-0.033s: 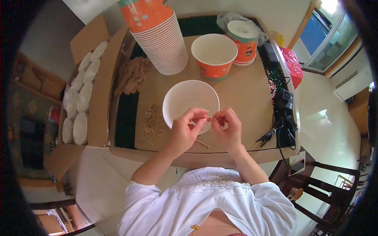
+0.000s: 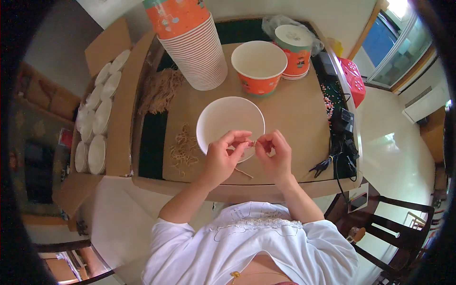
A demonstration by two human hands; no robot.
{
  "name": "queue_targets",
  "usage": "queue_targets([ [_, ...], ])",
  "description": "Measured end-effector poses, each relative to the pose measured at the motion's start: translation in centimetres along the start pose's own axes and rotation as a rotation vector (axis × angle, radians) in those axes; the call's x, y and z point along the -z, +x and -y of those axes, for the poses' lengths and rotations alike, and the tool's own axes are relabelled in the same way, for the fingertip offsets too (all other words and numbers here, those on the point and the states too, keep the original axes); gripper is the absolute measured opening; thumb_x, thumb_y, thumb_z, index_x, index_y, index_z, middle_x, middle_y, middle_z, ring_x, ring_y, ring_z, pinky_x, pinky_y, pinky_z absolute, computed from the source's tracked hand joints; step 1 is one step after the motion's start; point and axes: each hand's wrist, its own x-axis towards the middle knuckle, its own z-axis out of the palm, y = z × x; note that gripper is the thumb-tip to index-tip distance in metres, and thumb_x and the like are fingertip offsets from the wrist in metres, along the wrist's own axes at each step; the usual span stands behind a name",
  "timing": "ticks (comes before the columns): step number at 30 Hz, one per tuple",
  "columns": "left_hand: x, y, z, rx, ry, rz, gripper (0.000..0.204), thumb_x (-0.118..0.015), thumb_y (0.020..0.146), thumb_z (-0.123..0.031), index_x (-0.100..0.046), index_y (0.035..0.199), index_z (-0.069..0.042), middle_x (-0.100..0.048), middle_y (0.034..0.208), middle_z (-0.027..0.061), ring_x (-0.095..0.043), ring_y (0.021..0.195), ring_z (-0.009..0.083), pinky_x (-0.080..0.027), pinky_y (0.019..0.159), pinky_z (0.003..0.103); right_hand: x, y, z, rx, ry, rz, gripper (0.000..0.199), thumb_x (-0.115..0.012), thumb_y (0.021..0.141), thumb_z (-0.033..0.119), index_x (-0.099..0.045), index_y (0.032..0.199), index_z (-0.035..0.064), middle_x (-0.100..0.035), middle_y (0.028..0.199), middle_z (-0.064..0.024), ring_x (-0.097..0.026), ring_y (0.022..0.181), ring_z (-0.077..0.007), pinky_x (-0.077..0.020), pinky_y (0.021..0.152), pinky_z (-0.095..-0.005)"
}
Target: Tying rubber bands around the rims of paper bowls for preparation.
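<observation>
Both hands, left hand (image 2: 223, 154) and right hand (image 2: 274, 153), pinch a thin tan string (image 2: 243, 172) in their fingers over the white paper bowl (image 2: 223, 118); it looks light and floppy, best held near its ends.

A tall stack of orange paper cups (image 2: 192, 45) stood at the back of the cardboard-covered table (image 2: 294, 118), with a single open orange cup (image 2: 259, 66) beside it and a lidded one (image 2: 295, 50) further right. A heap of tan strands (image 2: 159, 90) lay to the left. An open carton (image 2: 118, 137) held rows of white lids (image 2: 97, 118). Black cables (image 2: 339, 152) trailed along the right edge, above a dark wooden chair (image 2: 394, 232).
</observation>
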Motion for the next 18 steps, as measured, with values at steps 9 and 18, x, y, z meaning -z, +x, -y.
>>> queue_targets([
  [9, 0.0, 0.3, 0.9, -0.089, 0.022, -0.026, 0.018, -0.06, 0.086, -0.001, -0.064, 0.104, -0.004, -0.064, 0.091, 0.004, -0.061, 0.078, 0.0097, -0.051, 0.064, 0.022, 0.3, -0.2, 0.1, 0.032, -0.016, 0.068, 0.01, -0.067, 0.08, 0.0, -0.059, 0.085, 0.0031, -0.054, 0.078, -0.0038, -0.053, 0.063, -0.0087, -0.0422, 0.053, -0.022],
  [18, 0.5, 0.8, 0.6, -0.16, 0.146, 0.029, 0.019, -0.06, 0.086, 0.001, -0.061, 0.104, -0.003, -0.063, 0.095, 0.0031, -0.059, 0.077, 0.0072, -0.051, 0.063, 0.022, 0.4, -0.2, 0.0, 0.035, -0.001, 0.068, 0.01, -0.067, 0.08, 0.0, -0.059, 0.084, 0.0035, -0.054, 0.077, -0.0035, -0.051, 0.061, -0.008, -0.0412, 0.052, -0.0214],
])
